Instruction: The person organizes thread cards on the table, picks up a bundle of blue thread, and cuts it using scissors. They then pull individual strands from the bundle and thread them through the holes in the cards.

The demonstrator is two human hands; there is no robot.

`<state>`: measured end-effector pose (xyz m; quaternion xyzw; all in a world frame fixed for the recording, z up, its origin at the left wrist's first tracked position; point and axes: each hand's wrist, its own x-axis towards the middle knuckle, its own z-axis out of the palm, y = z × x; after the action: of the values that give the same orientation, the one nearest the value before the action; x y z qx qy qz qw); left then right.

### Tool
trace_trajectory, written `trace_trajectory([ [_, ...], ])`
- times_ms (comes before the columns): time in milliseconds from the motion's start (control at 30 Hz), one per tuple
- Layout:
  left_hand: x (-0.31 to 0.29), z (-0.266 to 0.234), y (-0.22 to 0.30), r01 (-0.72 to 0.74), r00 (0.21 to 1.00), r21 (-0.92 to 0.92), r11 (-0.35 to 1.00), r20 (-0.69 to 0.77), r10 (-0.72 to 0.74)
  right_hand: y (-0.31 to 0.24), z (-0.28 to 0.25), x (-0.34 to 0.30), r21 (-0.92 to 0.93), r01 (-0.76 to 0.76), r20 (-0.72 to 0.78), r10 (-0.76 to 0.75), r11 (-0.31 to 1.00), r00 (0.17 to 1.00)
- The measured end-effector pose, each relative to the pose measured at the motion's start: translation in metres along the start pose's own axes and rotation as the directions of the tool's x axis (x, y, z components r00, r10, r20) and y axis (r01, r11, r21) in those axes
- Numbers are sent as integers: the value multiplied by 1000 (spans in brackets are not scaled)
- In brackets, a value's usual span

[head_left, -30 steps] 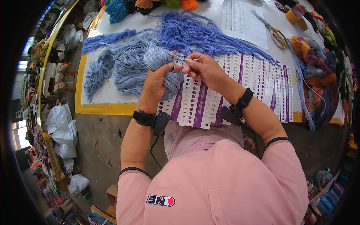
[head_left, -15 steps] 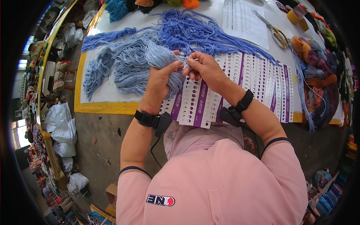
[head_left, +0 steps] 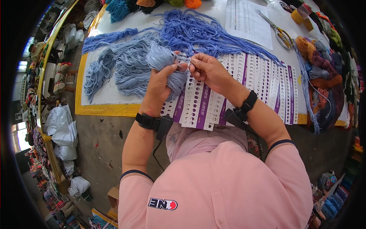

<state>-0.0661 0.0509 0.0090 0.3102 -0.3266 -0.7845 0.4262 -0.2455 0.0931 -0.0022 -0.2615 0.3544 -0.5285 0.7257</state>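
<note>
My left hand [head_left: 162,80] is closed round a bunch of light blue yarn [head_left: 159,57], whose looped end bulges out above the thumb. Strands run across to my right hand [head_left: 207,70], where thumb and fingers pinch the thin ends. The rest of that light blue yarn spreads over the table to the left of my hands. Just beyond lies a loose heap of deeper blue yarn [head_left: 187,28], with a long tail stretching to the right. Under and beside my right hand are white and purple cards with rows of punched holes [head_left: 263,82].
A printed sheet [head_left: 248,23] and scissors [head_left: 280,33] with yellow handles lie at the far right. Mixed coloured yarn hangs over the table's right side [head_left: 324,76]. Yellow tape [head_left: 106,109] edges the white table. White plastic bags [head_left: 63,126] stand on the floor at left.
My right hand has shifted slightly, and the strands between my hands look more spread out. The left hand and the yarn bunch have tilted a little to the left.
</note>
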Motion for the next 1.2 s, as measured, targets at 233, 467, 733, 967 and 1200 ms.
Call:
trace_trajectory([
  [233,0,-36,75,228,965,680,696,-65,-253,-30,-17,-4,-804,27,64,41,594,997],
  [467,17,-157,190,-85,984,-570,818,79,157,-73,-29,-10,234,300,24,-314,925,949],
  [733,-15,-219,287,-541,806,3,841,-286,519,-271,-269,-163,-449,766,-499,-840,460,212],
  [967,35,-55,118,20,997,177,984,-82,-5,-89,-73,-32,-852,258,62,-402,455,913],
  [1200,40,18,33,404,885,349,846,84,-458,-62,-70,-1,-967,234,242,68,104,968],
])
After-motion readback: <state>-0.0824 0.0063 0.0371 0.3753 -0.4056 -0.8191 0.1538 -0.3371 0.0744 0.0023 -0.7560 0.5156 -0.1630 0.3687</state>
